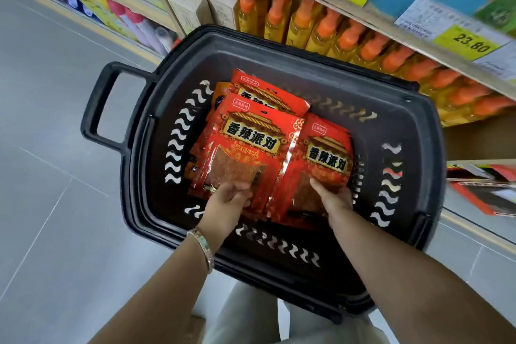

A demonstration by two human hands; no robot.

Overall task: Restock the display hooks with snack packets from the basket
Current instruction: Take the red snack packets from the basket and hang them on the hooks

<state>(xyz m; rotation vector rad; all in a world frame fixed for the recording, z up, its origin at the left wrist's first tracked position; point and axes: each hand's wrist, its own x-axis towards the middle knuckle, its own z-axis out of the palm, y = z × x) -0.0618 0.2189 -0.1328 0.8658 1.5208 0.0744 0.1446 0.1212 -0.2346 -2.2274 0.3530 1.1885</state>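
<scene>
As shelving [391, 12] (orange-capped bottles [324, 33]) lines grey floor [55, 204], basket [405, 131] holds packets [245, 145]

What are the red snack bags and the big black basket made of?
The red snack bags look like thin, glossy plastic film: they crinkle, catch the light, and have a clear window showing the snack inside. The black basket looks like hard moulded plastic with a dull finish, and it has wavy slots through its walls.
</scene>
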